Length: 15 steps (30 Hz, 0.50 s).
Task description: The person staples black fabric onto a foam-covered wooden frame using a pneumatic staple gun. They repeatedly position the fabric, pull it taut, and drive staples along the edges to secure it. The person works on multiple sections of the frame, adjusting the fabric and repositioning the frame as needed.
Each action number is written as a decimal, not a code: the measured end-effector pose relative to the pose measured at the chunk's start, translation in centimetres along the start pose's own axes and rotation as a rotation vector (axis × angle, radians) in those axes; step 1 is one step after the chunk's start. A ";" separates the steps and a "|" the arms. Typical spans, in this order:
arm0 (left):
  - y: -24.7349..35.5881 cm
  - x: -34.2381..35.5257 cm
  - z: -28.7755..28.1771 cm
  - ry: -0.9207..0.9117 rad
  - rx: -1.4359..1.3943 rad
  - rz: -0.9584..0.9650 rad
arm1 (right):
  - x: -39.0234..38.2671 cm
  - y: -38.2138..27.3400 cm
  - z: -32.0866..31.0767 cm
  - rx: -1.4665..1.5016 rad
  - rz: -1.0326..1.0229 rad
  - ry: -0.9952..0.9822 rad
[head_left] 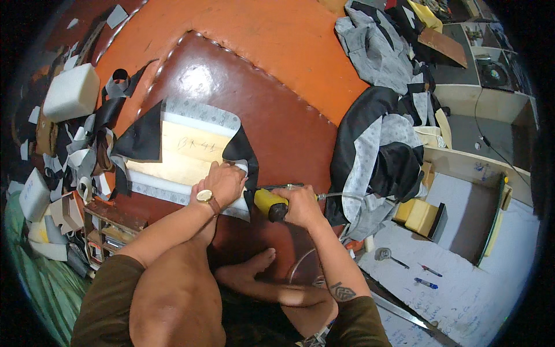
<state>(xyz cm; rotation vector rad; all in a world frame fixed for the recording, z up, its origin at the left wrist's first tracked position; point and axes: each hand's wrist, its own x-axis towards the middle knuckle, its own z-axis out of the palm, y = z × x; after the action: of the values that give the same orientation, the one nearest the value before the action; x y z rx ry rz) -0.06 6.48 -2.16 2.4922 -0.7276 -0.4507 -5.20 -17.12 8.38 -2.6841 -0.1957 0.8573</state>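
A light wooden board [185,156] with white foam padding lies on black fabric with a grey printed backing [202,111], all resting on a brown tufted cushion surface [295,144]. My left hand [222,184], a watch on its wrist, grips the folded fabric edge at the board's lower right corner, fingers bent over it. Beside that corner my right hand [298,205] is closed round a yellow and black pneumatic stapler [269,202] with a clear hose [341,195] running off to the right. The stapler's nose is close to the black fabric; contact cannot be told.
Foam blocks [72,89] and fabric scraps [78,156] crowd the left. Black and grey fabric piles [370,168] sit at the right, beside wooden compartments [474,127], yellow foam [419,217], pens [426,283] and a long metal blade [399,309]. My bare legs [173,295] are below.
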 end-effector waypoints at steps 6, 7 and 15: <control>0.4 0.4 -0.6 -0.054 -0.016 -0.013 | 2.2 -1.7 0.1 -0.132 0.146 -0.132; 0.3 0.4 -0.6 -0.057 -0.009 -0.019 | 2.3 -1.7 0.1 -0.121 0.141 -0.130; 1.8 3.2 -3.6 -0.266 -0.283 -0.339 | 2.1 -1.6 0.7 -0.139 0.140 -0.111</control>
<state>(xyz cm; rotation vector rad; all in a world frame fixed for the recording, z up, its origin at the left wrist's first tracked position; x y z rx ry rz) 3.37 4.62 1.25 2.3098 -0.3040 -0.9523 -3.93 -15.00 7.24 -2.8081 -0.0961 1.0729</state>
